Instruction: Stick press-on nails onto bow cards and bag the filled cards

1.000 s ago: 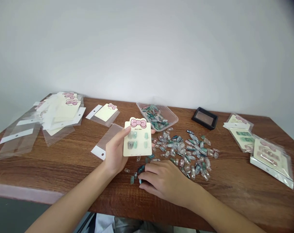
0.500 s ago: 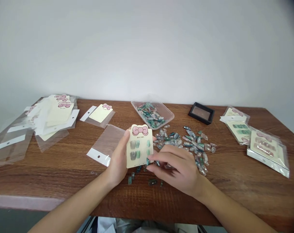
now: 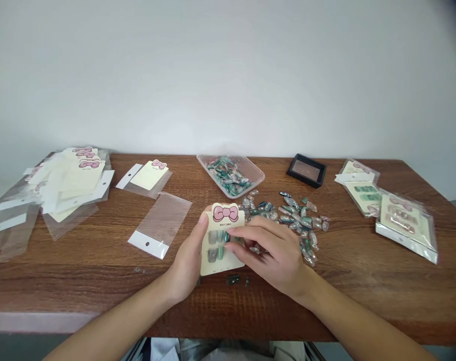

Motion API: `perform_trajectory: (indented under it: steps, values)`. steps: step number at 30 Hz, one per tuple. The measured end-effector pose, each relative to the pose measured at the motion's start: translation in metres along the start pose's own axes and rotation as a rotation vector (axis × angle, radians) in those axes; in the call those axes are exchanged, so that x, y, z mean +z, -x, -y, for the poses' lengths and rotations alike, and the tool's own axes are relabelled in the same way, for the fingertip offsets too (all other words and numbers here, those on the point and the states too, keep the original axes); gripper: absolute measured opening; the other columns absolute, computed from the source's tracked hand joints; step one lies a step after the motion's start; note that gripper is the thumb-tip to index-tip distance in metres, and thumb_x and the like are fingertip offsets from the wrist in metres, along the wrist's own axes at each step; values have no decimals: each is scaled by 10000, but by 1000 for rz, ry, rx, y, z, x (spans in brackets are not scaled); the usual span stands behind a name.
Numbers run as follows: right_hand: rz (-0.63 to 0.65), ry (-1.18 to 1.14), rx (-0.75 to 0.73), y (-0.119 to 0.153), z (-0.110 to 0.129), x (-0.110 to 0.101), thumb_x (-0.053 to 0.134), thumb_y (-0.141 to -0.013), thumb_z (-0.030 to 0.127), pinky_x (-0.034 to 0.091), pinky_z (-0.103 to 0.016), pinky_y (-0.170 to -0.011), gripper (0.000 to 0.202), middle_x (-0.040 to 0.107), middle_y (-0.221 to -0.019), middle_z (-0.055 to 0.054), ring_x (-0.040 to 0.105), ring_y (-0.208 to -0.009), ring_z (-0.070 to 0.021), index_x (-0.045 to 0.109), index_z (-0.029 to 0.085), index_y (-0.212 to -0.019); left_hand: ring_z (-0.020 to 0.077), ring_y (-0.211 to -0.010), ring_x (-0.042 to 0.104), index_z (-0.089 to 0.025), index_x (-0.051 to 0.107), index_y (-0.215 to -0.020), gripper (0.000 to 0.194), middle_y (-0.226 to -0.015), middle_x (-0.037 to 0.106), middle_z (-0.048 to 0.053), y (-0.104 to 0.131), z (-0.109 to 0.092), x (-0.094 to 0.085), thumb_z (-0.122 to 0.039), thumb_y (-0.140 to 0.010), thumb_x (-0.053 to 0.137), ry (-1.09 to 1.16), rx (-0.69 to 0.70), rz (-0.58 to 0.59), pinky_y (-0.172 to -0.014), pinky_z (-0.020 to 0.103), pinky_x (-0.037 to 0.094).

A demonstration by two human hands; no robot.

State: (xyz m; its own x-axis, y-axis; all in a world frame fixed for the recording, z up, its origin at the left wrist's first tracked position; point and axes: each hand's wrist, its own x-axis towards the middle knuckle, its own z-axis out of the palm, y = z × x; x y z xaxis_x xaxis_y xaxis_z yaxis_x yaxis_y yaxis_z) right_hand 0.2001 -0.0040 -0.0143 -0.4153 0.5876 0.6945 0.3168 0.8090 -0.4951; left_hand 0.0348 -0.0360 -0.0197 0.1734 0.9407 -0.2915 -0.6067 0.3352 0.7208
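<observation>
My left hand (image 3: 190, 258) grips a cream display card (image 3: 231, 263) with a pink bow at its top, the thumb along its left edge. Several grey and green press-on nails (image 3: 212, 245) sit on the card in two rows. Over the card's right half, my right hand (image 3: 273, 250) pinches a dark teal press-on nail (image 3: 226, 236) between thumb and fingers, against or just above the card's face. Fingers hide part of the card's right side. Beyond that hand lies a loose spread of green and clear press-on nails (image 3: 303, 218).
A clear plastic tub (image 3: 258, 175) of nails stands at the back, left of a black frame-like box (image 3: 306, 170). Bagged cards (image 3: 408, 220) lie right; a pile of blank cards (image 3: 81, 178) and clear bags is left. A clear bag (image 3: 163, 215) lies near my left hand.
My right hand has brought the teal nail up from the card's lower right edge to the upper row. The card has shifted slightly right and down in view.
</observation>
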Motion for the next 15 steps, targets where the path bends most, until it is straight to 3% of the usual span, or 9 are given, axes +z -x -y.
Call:
perform_trajectory:
  steps: [15]
  values:
    - [60, 10, -8, 5, -6, 5, 699, -886, 168, 524, -259, -641, 115, 707, -837, -35, 650, -707, -135, 671, 187, -996, 299, -1236, 581, -187, 589, -1357, 580, -1284, 687, 99, -3, 5, -6, -568, -925, 524, 1, -25, 20, -1046, 404, 424]
